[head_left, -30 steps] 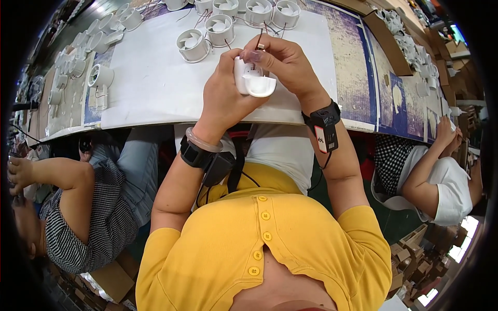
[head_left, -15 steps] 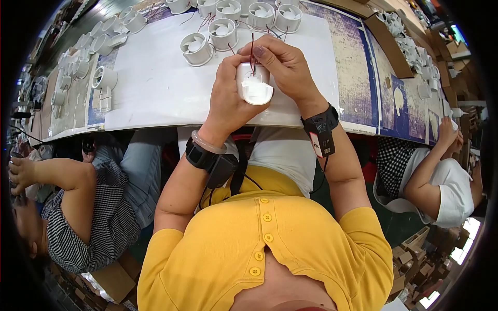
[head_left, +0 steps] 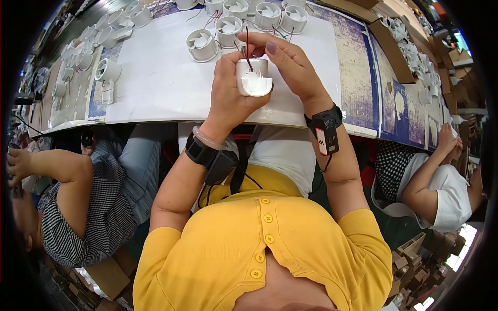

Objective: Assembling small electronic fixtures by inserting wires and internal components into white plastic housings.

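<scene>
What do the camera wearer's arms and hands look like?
Short yellow sleeves cover the upper arms. The left wrist has a translucent bangle and a black strap with a boxy black device; the right wrist wears a black unit bearing a red-edged white label. Thin black cables hang from both. The hands are ungloved, with purplish polish on the right thumbnail.

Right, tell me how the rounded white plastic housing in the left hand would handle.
This housing is probably light: the left hand alone seems to support it. Its smooth, shiny surface may feel slippery. Its curved side could let it roll.
</scene>
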`<state>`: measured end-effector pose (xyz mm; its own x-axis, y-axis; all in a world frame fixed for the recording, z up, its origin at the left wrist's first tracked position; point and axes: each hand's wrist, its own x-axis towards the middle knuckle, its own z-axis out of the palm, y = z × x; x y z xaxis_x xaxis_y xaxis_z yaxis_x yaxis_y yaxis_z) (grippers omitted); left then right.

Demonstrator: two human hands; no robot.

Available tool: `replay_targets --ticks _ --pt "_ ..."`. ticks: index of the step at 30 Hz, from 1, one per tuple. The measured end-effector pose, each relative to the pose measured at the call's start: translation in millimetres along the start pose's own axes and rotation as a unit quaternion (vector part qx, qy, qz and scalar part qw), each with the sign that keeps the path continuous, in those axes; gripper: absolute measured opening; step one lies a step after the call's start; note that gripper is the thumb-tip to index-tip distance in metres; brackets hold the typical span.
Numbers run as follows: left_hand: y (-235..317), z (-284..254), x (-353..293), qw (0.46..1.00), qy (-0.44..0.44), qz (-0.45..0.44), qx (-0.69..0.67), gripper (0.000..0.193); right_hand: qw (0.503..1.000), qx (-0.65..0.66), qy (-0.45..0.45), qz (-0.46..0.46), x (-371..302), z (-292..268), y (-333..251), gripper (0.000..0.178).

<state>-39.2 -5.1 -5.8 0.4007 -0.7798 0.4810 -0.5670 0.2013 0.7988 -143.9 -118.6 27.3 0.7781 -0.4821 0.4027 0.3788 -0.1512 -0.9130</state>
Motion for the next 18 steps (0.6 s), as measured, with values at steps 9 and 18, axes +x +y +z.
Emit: replay_targets --ticks 9,18 --pt "-2.1 -0.1 3.0 0.999 -0.028 0.013 0.022 0.065 0.993 -0.117 -0.003 -0.009 3.3 -10.8 5.4 0.027" --pt "-3.9 2.1 5.4 0.998 -0.033 0.047 -0.034 0.065 0.985 -0.151 0.042 -0.075 2.7 -7.5 3.3 0.017"
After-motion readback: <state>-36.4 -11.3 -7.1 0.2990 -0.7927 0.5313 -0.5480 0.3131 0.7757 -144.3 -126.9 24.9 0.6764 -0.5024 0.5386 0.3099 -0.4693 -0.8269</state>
